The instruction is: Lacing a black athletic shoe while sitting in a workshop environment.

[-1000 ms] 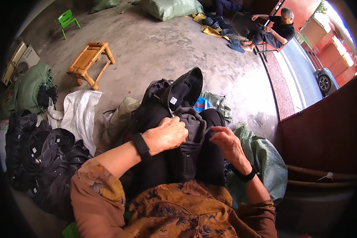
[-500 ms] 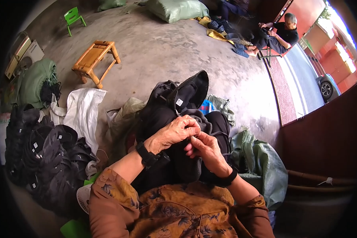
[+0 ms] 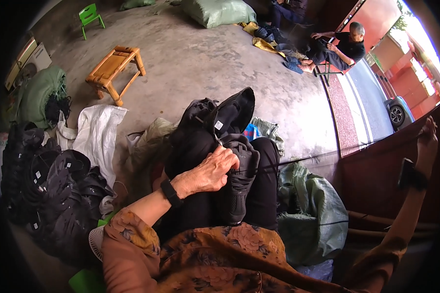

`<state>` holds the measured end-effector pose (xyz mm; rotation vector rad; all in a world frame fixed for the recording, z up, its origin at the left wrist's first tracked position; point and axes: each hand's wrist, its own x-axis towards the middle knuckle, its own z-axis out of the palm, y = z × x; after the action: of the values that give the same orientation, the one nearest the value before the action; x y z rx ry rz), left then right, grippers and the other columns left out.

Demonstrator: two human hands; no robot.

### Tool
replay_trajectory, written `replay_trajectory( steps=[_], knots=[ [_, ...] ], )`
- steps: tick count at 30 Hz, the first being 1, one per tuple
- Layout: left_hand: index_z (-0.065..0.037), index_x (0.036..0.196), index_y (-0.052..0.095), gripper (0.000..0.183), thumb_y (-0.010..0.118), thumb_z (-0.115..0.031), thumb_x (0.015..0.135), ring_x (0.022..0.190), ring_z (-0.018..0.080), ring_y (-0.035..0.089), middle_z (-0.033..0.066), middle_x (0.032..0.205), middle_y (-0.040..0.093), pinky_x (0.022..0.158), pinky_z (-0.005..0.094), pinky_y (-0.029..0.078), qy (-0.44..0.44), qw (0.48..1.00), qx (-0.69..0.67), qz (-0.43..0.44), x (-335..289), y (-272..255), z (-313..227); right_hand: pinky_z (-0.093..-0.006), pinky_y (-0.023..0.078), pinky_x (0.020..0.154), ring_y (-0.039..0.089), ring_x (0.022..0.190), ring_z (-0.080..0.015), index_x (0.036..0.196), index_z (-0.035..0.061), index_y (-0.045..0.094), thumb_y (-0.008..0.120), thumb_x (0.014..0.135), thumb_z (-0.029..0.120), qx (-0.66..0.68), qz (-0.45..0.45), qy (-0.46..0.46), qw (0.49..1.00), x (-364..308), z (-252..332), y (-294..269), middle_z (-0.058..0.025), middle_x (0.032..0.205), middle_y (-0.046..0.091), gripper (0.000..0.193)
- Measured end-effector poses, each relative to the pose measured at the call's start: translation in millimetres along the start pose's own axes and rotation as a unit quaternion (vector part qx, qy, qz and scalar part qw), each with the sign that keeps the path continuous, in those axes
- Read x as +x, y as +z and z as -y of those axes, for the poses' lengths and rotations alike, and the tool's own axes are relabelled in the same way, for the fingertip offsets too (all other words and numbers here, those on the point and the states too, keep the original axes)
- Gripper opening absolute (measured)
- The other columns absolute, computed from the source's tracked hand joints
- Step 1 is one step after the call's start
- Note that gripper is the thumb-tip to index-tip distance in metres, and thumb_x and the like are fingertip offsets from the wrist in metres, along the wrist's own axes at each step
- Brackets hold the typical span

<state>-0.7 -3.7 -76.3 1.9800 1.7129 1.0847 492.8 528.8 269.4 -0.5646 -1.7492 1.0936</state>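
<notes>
Shoe upper [image 3: 237, 183] lies on our lap, pinned there for steadiness by our left hand [image 3: 212, 171], fingers curled over its top. Right hand [image 3: 428, 132] is flung far right of the upper — grip unclear, seemingly drawing thread taut.

Daylight enters from the upper right, glaring on the street; the concrete floor [image 3: 205, 58] is evenly lit. Edges bend and vignette black.

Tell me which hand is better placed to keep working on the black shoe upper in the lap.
Left. The left hand rests on the black shoe upper in the lap, while the right hand is raised far off to the side.
</notes>
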Motion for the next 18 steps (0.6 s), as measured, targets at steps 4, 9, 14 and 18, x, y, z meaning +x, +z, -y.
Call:
replay_trajectory(
  steps=[4, 9, 14, 18],
  knots=[
    [-0.005, 0.109, 0.052, 0.041, 0.059, -0.001, 0.068, 0.104, 0.0327, 0.05, 0.0123, 0.101, 0.053, 0.093, 0.0432, 0.043, -0.044, 0.999, -0.015, 0.003, -12.3, -2.5, -7.7, -0.0262, 0.054, 0.078, 0.065, 0.097, -0.0172, 0.125, -0.0038, 0.057, 0.054, 0.097, 0.005, 0.266, -0.007, 0.078, 0.961, 23.5, -1.7, 105.6, -0.0114, 0.111, 0.065, 0.03],
    [-0.003, 0.126, 0.052, 0.042, 0.065, -0.014, 0.088, 0.085, 0.0242, 0.064, 0.0111, 0.089, 0.066, 0.082, 0.0361, 0.051, -0.122, 0.976, -0.176, 0.038, 8.2, 1.0, -29.4, -0.0176, 0.045, 0.061, 0.054, 0.073, -0.0058, 0.127, -0.0033, 0.056, 0.059, 0.095, 0.007, 0.227, 0.0, 0.103, 0.968, -11.9, -3.9, 167.1, -0.0051, 0.095, 0.061, 0.033],
    [-0.008, 0.124, 0.055, 0.032, 0.062, -0.016, 0.093, 0.079, 0.0162, 0.063, 0.0015, 0.078, 0.059, 0.083, 0.0338, 0.052, -0.11, 0.67, -0.674, -0.29, 14.5, -64.7, -8.0, -0.0182, 0.025, 0.049, 0.036, 0.054, -0.0014, 0.12, 0.0006, 0.061, 0.06, 0.097, 0.024, -0.16, 0.092, 0.091, 0.979, -134.7, -96.9, 255.7, 0.0039, 0.08, 0.059, 0.033],
    [-0.007, 0.119, 0.059, 0.026, 0.061, -0.017, 0.095, 0.079, 0.0138, 0.062, -0.0011, 0.077, 0.059, 0.083, 0.0324, 0.051, -0.127, 0.715, -0.549, -0.414, 5.0, -75.6, 22.0, -0.0229, 0.037, 0.048, 0.053, 0.055, -0.0067, 0.095, 0.0039, 0.066, 0.059, 0.095, 0.015, -0.19, 0.159, 0.185, 0.951, -256.8, -146.1, 354.9, -0.0039, 0.067, 0.066, 0.013]
  ],
)
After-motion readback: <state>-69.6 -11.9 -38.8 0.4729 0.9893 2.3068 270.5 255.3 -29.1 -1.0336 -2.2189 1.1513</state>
